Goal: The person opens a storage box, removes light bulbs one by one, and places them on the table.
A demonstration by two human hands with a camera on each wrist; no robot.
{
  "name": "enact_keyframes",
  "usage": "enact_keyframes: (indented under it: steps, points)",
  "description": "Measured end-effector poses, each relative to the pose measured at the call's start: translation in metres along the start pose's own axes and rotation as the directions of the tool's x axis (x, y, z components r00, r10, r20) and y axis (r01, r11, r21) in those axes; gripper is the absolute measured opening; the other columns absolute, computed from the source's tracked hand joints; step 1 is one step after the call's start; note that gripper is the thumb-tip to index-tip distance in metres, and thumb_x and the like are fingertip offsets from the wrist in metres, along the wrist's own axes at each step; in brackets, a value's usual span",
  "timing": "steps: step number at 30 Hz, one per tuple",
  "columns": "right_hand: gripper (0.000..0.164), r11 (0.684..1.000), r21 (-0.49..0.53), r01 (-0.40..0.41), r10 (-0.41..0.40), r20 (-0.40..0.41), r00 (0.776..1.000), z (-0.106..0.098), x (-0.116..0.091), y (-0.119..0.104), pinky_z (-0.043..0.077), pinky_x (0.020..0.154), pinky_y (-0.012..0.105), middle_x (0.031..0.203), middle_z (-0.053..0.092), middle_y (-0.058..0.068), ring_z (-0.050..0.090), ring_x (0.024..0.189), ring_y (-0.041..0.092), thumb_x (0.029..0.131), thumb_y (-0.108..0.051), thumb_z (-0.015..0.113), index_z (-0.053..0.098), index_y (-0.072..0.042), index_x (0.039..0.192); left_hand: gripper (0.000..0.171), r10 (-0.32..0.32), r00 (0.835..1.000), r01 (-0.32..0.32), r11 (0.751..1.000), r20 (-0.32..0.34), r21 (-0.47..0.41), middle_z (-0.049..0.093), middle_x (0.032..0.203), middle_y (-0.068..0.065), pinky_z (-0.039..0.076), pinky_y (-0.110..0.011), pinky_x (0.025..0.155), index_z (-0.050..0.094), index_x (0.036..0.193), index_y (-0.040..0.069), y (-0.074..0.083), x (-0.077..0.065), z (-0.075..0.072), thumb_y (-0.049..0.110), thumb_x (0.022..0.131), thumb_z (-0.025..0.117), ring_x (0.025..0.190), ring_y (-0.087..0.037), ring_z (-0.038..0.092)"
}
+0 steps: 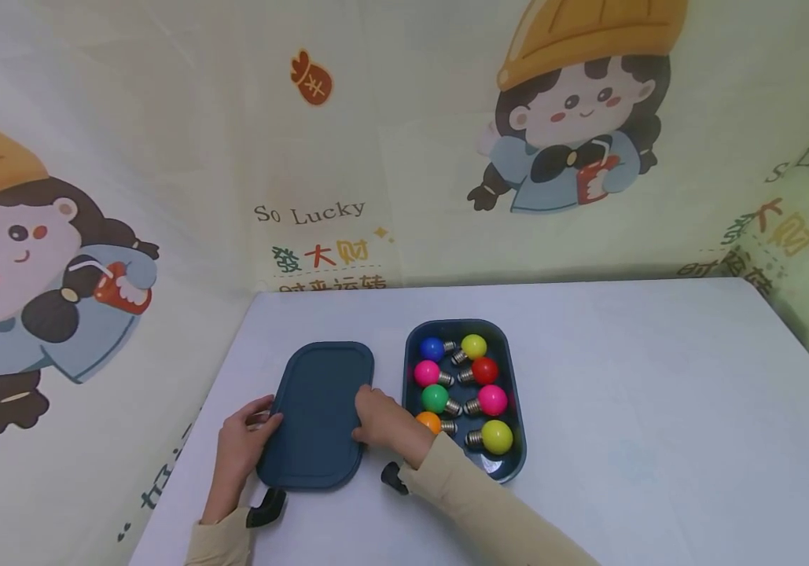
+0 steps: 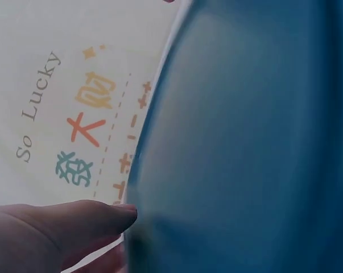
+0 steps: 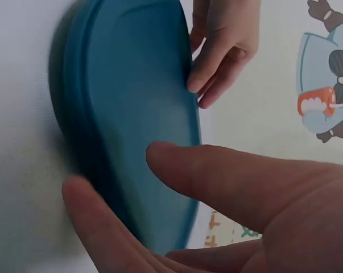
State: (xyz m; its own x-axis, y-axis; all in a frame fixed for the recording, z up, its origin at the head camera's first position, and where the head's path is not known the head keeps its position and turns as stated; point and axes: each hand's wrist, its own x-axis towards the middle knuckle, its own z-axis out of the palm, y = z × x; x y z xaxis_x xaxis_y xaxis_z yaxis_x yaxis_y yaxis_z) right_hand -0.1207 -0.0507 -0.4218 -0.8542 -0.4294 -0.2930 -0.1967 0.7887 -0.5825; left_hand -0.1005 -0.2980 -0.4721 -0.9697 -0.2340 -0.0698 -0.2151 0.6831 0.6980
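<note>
Here | lid (image 1: 321, 415) | dark blue | smooth-faced | oblong, round-cornered | shallowly rimmed

Dark blue lid (image 1: 317, 417), round-cornered, beside tray (image 1: 494, 465)

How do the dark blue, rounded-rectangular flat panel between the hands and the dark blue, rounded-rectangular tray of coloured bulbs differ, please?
The flat panel looks shallow and bare on top, while the tray has walls and holds coloured bulbs. The left hand and right hand are at the panel's edges, while a beige sleeve partly hides the tray's near left corner. Both are dark blue with rounded corners.
</note>
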Motion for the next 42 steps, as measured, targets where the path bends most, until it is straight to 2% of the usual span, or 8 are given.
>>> enact_keyframes:
  steps: [12, 16, 18, 20, 25, 28, 36, 42]
  points:
    - [0.061, 0.999, -0.018, 0.029, -0.03, -0.055, 0.998, -0.003, -0.009, -0.001, 0.058, 0.08, 0.035, 0.13, 0.053, 0.024, 0.063, 0.086, 0.028, 0.09, -0.018, 0.074, 0.046, 0.009, 0.138, 0.044, -0.028, 0.998, 0.026, 0.999, -0.058, -0.039, 0.061, 0.132, -0.02, 0.034, 0.0, 0.077, 0.054, 0.138, 0.003, 0.007, -0.007, -0.005, 0.02, 0.098, 0.062, 0.119, -0.031, 0.059]
    - [0.061, 0.996, -0.057, 0.067, -0.072, -0.086, 0.994, -0.005, -0.013, 0.001, 0.058, 0.082, 0.033, 0.131, 0.053, 0.022, 0.064, 0.091, 0.025, 0.092, -0.022, 0.073, 0.047, 0.006, 0.139, 0.042, -0.026, 0.999, 0.024, 0.998, -0.043, -0.052, 0.06, 0.133, -0.02, 0.048, -0.018, 0.092, 0.056, 0.137, 0.005, 0.013, -0.008, -0.006, 0.022, 0.099, 0.062, 0.119, -0.031, 0.059]
    - [0.06, 0.994, -0.077, 0.081, -0.089, -0.1, 0.991, -0.006, -0.015, 0.001, 0.057, 0.082, 0.032, 0.13, 0.054, 0.02, 0.062, 0.094, 0.024, 0.092, -0.024, 0.073, 0.048, 0.004, 0.138, 0.041, -0.022, 0.999, 0.019, 0.998, -0.043, -0.059, 0.06, 0.133, -0.02, 0.051, -0.034, 0.099, 0.056, 0.136, 0.005, 0.016, -0.009, -0.005, 0.022, 0.099, 0.061, 0.119, -0.032, 0.059]
    - [0.059, 0.991, -0.101, 0.089, -0.1, -0.112, 0.989, -0.007, -0.018, 0.001, 0.057, 0.083, 0.033, 0.128, 0.055, 0.018, 0.06, 0.098, 0.023, 0.092, -0.026, 0.073, 0.05, 0.002, 0.138, 0.04, -0.021, 0.999, 0.018, 0.998, -0.044, -0.061, 0.061, 0.132, -0.019, 0.051, -0.041, 0.099, 0.057, 0.135, 0.005, 0.019, -0.01, -0.003, 0.022, 0.099, 0.062, 0.118, -0.031, 0.06]
    - [0.055, 0.986, -0.139, 0.096, -0.116, -0.145, 0.983, -0.01, -0.025, 0.002, 0.056, 0.077, 0.032, 0.125, 0.056, 0.016, 0.054, 0.1, 0.024, 0.091, -0.026, 0.074, 0.053, 0.0, 0.135, 0.037, 0.001, 0.998, -0.005, 0.997, -0.057, -0.076, 0.065, 0.127, -0.017, 0.046, -0.012, 0.084, 0.061, 0.131, 0.006, 0.026, -0.013, 0.003, 0.022, 0.098, 0.064, 0.113, -0.028, 0.062]
    - [0.053, 0.985, -0.137, 0.102, -0.125, -0.171, 0.977, -0.014, -0.029, 0.005, 0.056, 0.078, 0.032, 0.125, 0.056, 0.014, 0.054, 0.102, 0.024, 0.09, -0.025, 0.074, 0.055, -0.001, 0.133, 0.035, 0.024, 0.998, -0.029, 0.994, -0.053, -0.106, 0.066, 0.125, -0.016, 0.041, -0.004, 0.079, 0.062, 0.13, 0.006, 0.031, -0.015, 0.007, 0.02, 0.097, 0.065, 0.111, -0.027, 0.062]
    - [0.051, 0.986, -0.058, 0.158, -0.167, -0.202, 0.965, -0.018, -0.037, 0.016, 0.055, 0.093, 0.034, 0.128, 0.056, 0.014, 0.054, 0.114, 0.025, 0.09, -0.021, 0.074, 0.056, -0.001, 0.133, 0.032, 0.109, 0.993, -0.114, 0.987, -0.047, -0.116, 0.069, 0.12, -0.014, 0.046, -0.01, 0.081, 0.066, 0.125, 0.005, 0.044, -0.019, 0.02, 0.018, 0.096, 0.067, 0.106, -0.025, 0.065]
    - [0.049, 0.975, -0.047, 0.219, -0.224, -0.256, 0.94, -0.021, -0.044, 0.026, 0.056, 0.091, 0.032, 0.126, 0.058, 0.013, 0.056, 0.115, 0.024, 0.09, -0.021, 0.074, 0.057, -0.003, 0.133, 0.031, 0.158, 0.987, -0.162, 0.975, -0.04, -0.15, 0.069, 0.12, -0.014, 0.05, -0.018, 0.085, 0.066, 0.123, 0.005, 0.055, -0.021, 0.031, 0.016, 0.095, 0.069, 0.106, -0.026, 0.066]
